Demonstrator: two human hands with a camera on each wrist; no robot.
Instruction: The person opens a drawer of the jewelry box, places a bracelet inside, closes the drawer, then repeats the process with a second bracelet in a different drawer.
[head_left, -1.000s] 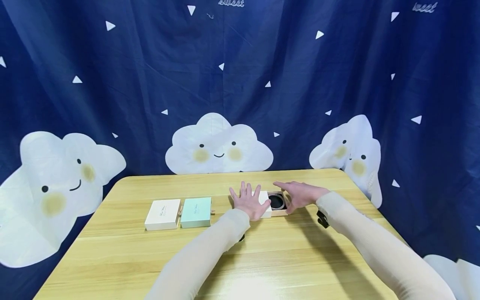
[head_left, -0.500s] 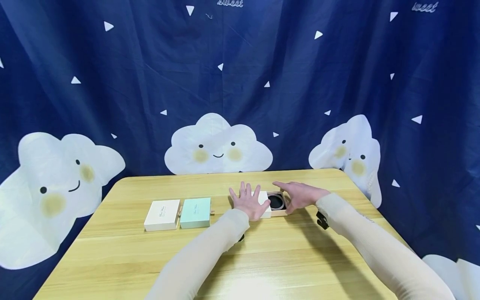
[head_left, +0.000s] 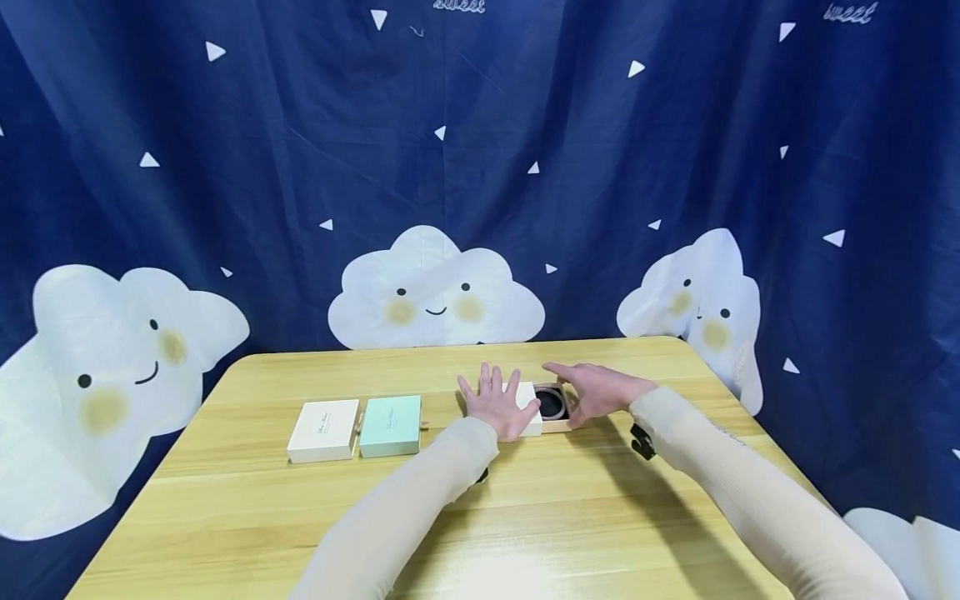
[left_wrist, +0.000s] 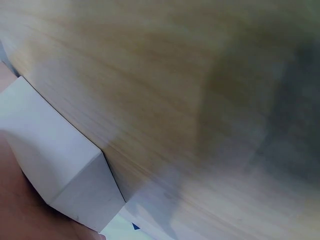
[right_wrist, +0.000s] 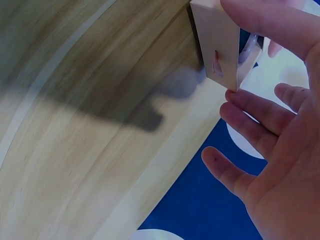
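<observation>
A small white slide-out box [head_left: 532, 410] lies right of the table's middle, its pinkish drawer [head_left: 557, 426] partly out to the right. Inside the drawer sits a round black piece with a grey rim [head_left: 551, 404]. My left hand [head_left: 497, 412] rests on the white outer sleeve with fingers spread; in the left wrist view the sleeve [left_wrist: 55, 140] shows beside it. My right hand [head_left: 602, 391] holds the drawer's right end between thumb and fingers. In the right wrist view, the thumb and a fingertip touch opposite corners of the drawer end [right_wrist: 217, 45], which has a small slot.
On the left of the wooden table [head_left: 480, 517] lie a closed white box [head_left: 325, 429] and a mint-green box [head_left: 392, 425], side by side, each with a small tab on its right. A blue curtain [head_left: 480, 183] with clouds hangs behind the table.
My right hand and the drawer have shifted very slightly left, toward the sleeve. My left hand stays on the sleeve, and the other two boxes lie where they were.
</observation>
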